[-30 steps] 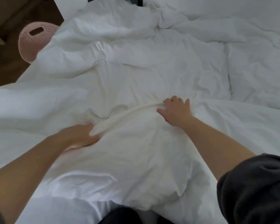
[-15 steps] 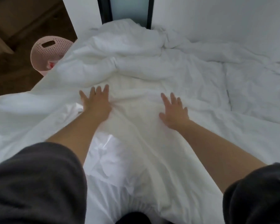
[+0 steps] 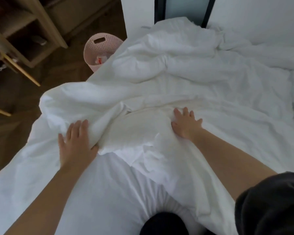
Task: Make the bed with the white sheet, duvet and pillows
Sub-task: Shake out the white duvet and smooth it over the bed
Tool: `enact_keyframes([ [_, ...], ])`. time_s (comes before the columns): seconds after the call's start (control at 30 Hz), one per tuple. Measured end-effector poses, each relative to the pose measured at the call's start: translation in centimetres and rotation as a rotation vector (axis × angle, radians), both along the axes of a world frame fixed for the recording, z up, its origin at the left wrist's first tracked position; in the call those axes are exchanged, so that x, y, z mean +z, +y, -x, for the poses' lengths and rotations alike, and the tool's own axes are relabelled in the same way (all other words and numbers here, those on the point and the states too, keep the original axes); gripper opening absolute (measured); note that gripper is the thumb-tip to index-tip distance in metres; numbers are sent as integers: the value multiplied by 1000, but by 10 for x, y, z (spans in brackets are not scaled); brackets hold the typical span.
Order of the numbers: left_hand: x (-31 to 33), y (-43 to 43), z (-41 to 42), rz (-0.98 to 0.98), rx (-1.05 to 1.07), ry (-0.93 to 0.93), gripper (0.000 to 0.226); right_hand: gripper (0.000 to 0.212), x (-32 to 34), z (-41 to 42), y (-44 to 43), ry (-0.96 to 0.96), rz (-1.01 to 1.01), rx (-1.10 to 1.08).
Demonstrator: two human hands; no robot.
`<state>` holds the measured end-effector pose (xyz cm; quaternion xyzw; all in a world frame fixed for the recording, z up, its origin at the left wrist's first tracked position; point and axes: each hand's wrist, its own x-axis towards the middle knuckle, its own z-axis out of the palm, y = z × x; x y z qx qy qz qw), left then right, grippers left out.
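Your left hand (image 3: 75, 143) lies flat on the duvet (image 3: 185, 78), fingers straight and close together, at the left side of a raised fold. It grips nothing. Your right hand (image 3: 187, 123) presses palm-down on the same duvet, fingers straight and spread, and also holds nothing. The two hands sit well apart, with a cream-tinted mound of fabric between them. This mound may be the duvet filling showing through the cover, but the view does not confirm it.

The duvet lies crumpled across the bed and is bunched highest toward the far left corner. The white sheet (image 3: 95, 197) shows smooth at the near side of the bed, below the duvet's near edge. A dark sleeve (image 3: 270, 206) covers your right upper arm.

On the wooden floor (image 3: 61, 72) to the left, a pink perforated basket (image 3: 103, 48) stands just beside the bed, partly hidden by the duvet. A wooden shelf unit (image 3: 48, 26) stands farther left.
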<state>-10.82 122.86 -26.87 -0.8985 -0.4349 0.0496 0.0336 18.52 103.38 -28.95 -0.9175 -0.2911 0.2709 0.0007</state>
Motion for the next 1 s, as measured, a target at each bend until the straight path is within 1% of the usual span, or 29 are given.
enact_keyframes([
  [0.07,-8,-6,15,99,58,82,77,62,2,4,7,-19,-56,15],
  [0.1,-6,-4,14,155,71,120,66,63,4,6,9,-22,-69,22],
  [0.13,0,3,6,161,71,127,51,63,5,8,12,-22,-68,35],
  [0.2,23,28,-24,42,3,105,24,62,9,12,12,-23,-55,66],
  [0.23,41,45,-44,-70,-57,111,19,62,12,13,10,-27,-52,87],
  [0.3,85,77,-89,-307,-184,142,22,63,17,16,6,-46,-44,132],
  [0.37,122,96,-138,-514,-266,99,34,63,23,17,5,-67,-59,124],
  [0.4,132,98,-161,-582,-243,71,44,62,27,16,7,-82,-83,101],
  [0.43,133,96,-180,-614,-193,51,60,60,30,14,9,-96,-114,73],
  [0.47,127,90,-196,-605,-147,50,79,59,34,11,12,-100,-144,49],
  [0.5,110,82,-206,-566,-127,74,90,60,36,9,14,-87,-167,37],
  [0.57,63,61,-207,-403,-198,132,96,63,37,5,15,-42,-181,63],
  [0.6,39,54,-199,-287,-247,172,99,64,36,3,13,-17,-171,90],
  [0.63,19,52,-188,-166,-279,201,96,66,34,1,10,5,-153,114],
  [0.67,6,52,-177,-63,-294,200,87,66,31,0,6,22,-128,129],
  [0.7,-3,55,-166,7,-301,161,75,66,27,0,3,37,-103,134],
  [0.73,-7,59,-158,38,-308,96,67,65,23,-1,1,46,-83,133],
  [0.8,-11,66,-142,15,-319,-56,57,61,16,-1,2,57,-58,112],
  [0.87,-13,70,-121,-35,-283,-199,52,62,11,1,5,65,-38,87],
  [0.93,-17,68,-97,-60,-168,-295,46,67,8,5,7,55,-7,89],
  [1.0,-26,60,-75,-45,-1,-337,52,69,7,10,4,31,5,114],
])
